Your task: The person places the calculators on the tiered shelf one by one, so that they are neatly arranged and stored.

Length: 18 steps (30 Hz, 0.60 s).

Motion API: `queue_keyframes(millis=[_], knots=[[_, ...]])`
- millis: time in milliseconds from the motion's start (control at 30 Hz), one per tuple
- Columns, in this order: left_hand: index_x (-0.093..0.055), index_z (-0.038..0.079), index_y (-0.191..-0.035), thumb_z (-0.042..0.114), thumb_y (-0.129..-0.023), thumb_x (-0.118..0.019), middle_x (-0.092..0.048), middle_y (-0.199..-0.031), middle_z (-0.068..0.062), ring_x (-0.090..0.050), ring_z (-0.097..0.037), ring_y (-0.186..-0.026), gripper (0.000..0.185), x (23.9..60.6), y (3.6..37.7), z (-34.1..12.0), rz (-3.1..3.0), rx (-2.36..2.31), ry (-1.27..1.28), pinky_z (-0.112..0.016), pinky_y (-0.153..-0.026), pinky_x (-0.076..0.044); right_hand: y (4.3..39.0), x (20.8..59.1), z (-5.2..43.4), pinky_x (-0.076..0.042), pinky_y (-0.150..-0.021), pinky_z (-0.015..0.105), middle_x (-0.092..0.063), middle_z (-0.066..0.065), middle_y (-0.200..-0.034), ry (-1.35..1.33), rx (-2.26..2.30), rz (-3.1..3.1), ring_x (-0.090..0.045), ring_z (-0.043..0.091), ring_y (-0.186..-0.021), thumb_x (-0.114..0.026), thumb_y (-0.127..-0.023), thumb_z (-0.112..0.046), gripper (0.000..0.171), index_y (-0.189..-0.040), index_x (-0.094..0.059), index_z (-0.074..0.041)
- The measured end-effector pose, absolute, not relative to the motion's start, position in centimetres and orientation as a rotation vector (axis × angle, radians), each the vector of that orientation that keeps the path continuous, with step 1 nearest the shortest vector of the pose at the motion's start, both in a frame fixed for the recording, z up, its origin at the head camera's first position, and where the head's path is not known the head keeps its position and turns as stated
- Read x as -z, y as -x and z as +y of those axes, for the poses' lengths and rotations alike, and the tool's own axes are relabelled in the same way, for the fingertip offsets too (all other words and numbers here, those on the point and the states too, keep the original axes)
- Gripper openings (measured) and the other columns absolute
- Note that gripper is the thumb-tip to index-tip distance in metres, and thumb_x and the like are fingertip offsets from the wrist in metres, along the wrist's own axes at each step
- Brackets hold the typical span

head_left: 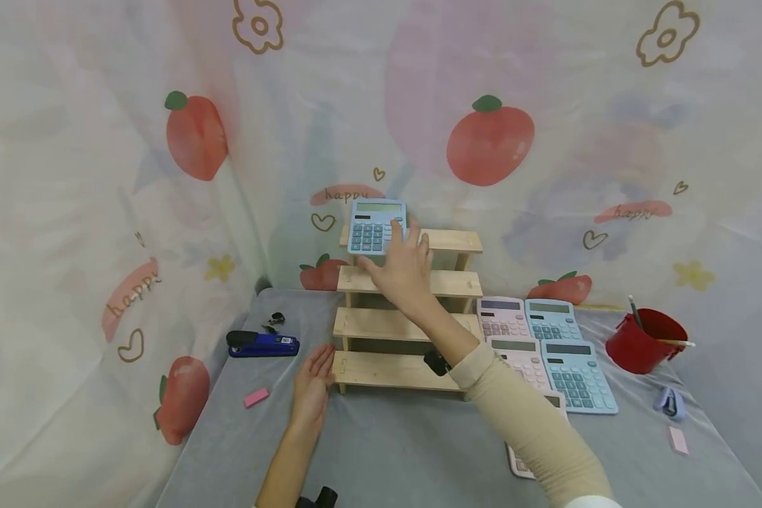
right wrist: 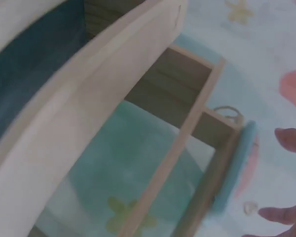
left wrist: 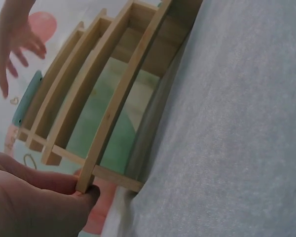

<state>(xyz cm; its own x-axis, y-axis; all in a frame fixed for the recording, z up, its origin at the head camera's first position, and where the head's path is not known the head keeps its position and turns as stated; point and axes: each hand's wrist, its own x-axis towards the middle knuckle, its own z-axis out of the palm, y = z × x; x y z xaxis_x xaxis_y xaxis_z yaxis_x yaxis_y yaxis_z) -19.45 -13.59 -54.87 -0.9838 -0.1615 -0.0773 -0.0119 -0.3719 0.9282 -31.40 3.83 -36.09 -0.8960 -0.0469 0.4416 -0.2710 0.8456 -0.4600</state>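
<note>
A tiered wooden stand point(head_left: 394, 324) with several steps stands on the grey-covered table. On the left end of its top step rests a light blue calculator point(head_left: 370, 231), tilted back and facing forward. My right hand point(head_left: 408, 271) is in front of the calculator's right side, fingers spread; the right wrist view shows its fingertips point(right wrist: 291, 139) apart from the calculator point(right wrist: 239, 168). Down at the lowest step's left end, my left hand point(head_left: 311, 391) pinches the board's edge between thumb and fingers, as the left wrist view shows point(left wrist: 44, 192).
Pink and light blue calculators point(head_left: 578, 374) lie right of the stand, partly behind my right sleeve. Further right are a red bucket point(head_left: 638, 346) with pencils, a small lavender stapler point(head_left: 671, 403) and a pink eraser point(head_left: 678, 441). Leftward lie a blue stapler point(head_left: 263, 344), black clips point(head_left: 274, 321) and another pink eraser point(head_left: 256, 398).
</note>
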Motion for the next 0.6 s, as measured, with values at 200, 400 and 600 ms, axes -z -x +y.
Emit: queue_keyframes(millis=[200, 400, 600], knots=[[-0.026, -0.01, -0.158, -0.026, -0.085, -0.036, -0.033, -0.163, -0.03, -0.03, -0.038, -0.154, 0.075, 54.6, 19.3, -13.7, -1.723, 2.517, -0.273, -0.027, -0.109, -0.04, 26.5, 36.2, 9.1, -0.031, -0.112, 0.067, -0.033, 0.02, -0.163, -0.278, -0.747, -2.585, -0.037, 0.044, -0.146, -0.079, -0.088, -0.05, 0.083, -0.153, -0.047, -0.011], [-0.025, -0.009, -0.159, -0.026, -0.086, -0.036, -0.032, -0.164, -0.03, -0.029, -0.038, -0.154, 0.076, 54.4, 19.3, -13.8, -1.725, 2.519, -0.284, -0.044, -0.12, -0.029, 21.9, 37.9, 14.4, -0.043, -0.098, 0.068, -0.037, 0.017, -0.16, -0.236, -0.775, -2.626, -0.049, 0.048, -0.133, -0.08, -0.088, -0.047, 0.082, -0.154, -0.047, -0.011], [-0.024, -0.01, -0.159, -0.027, -0.087, -0.036, -0.031, -0.164, -0.03, -0.028, -0.038, -0.154, 0.075, 54.4, 19.3, -13.5, -1.715, 2.54, -0.271, -0.048, -0.122, -0.024, 18.4, 41.3, 19.0, -0.044, -0.096, 0.07, -0.041, 0.023, -0.156, -0.183, -0.7, -2.694, -0.049, 0.05, -0.133, -0.082, -0.087, -0.044, 0.081, -0.15, -0.049, -0.005]])
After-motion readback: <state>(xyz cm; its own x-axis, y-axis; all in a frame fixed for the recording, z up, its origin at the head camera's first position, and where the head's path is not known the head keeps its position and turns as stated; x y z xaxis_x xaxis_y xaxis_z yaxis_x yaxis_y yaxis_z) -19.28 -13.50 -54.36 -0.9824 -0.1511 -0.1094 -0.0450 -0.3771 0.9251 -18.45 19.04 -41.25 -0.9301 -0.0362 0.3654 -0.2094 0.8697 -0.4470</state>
